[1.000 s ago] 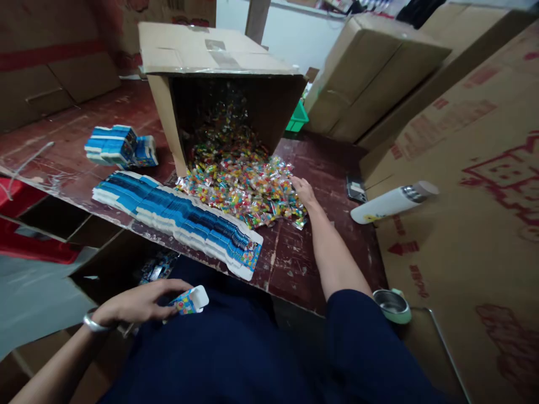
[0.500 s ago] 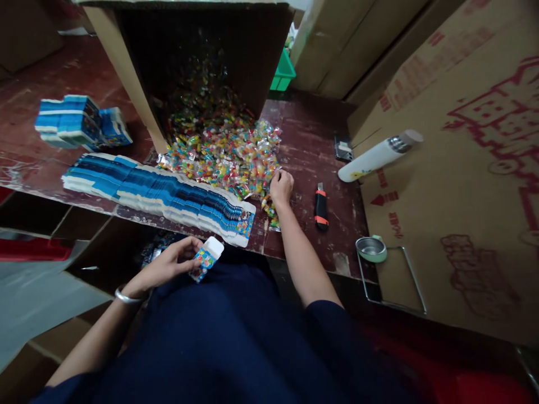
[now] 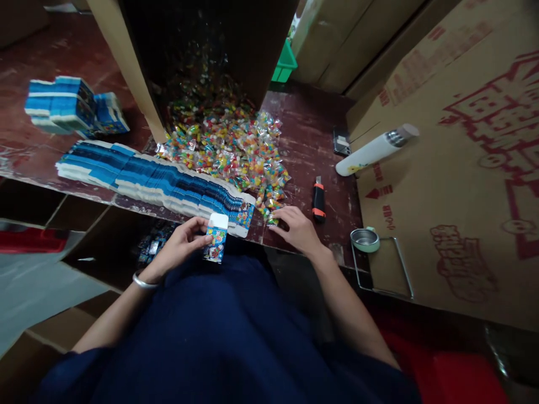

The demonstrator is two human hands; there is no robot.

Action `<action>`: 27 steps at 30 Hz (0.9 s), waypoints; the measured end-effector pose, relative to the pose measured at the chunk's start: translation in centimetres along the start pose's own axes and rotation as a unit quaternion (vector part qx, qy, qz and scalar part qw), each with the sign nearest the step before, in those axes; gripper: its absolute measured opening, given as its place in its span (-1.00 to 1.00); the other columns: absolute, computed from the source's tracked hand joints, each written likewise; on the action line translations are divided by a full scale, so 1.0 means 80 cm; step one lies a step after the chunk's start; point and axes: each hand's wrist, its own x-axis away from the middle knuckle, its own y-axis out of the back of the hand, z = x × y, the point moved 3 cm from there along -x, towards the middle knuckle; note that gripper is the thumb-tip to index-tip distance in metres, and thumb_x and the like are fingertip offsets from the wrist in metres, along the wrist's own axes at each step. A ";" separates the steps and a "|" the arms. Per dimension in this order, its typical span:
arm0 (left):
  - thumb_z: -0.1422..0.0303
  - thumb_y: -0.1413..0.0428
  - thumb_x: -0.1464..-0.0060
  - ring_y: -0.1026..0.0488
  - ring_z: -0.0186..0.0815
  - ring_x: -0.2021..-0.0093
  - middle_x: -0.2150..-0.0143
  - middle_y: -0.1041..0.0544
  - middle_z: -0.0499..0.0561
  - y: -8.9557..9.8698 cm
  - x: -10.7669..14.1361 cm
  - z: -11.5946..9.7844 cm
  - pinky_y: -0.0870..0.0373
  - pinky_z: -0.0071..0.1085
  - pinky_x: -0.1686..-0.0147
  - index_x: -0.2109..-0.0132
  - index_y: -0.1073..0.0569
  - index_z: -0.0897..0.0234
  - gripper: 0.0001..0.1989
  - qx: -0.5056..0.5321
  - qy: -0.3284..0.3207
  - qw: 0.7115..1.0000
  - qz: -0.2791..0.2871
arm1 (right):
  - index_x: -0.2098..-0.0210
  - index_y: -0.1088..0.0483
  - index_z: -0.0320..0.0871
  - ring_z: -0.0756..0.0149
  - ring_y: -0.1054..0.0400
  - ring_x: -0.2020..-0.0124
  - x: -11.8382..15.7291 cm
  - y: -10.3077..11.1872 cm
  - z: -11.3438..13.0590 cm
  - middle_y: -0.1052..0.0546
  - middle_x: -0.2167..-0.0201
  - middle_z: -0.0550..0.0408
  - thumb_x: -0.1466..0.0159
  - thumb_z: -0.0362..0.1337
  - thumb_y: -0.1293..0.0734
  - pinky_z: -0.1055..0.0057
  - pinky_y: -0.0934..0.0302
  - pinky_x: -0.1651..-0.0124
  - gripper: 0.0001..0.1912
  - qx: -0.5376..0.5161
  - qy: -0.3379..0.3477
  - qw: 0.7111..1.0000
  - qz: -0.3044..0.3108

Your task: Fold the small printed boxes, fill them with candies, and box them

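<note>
While the left hand (image 3: 182,244) pinches 1 printed carton (image 3: 216,240), the right (image 3: 298,231) seemingly pinches candy packets (image 3: 272,216).

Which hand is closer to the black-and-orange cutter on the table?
The right. The right hand is just left of the cutter, at the candy packets; the left hand is farther left, holding a small box.

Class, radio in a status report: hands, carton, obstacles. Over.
Left hand holding small carton, flap up. Right hand at near edge of candy packets, grip unclear. Utility knife lies beyond right hand, not between hands.
</note>
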 end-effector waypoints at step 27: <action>0.23 -0.33 -0.13 -0.58 -0.32 0.19 0.16 -0.58 0.01 -0.036 -0.006 -0.026 -0.59 -0.40 0.14 -0.14 -0.43 0.23 -0.53 -0.032 -0.175 0.977 -0.115 | -0.10 -0.51 0.04 0.14 -0.58 0.08 -0.066 -0.026 0.149 -0.60 -0.04 0.02 -0.33 -0.08 -0.44 0.22 -0.53 0.11 -0.64 -0.408 -0.076 0.906 -0.080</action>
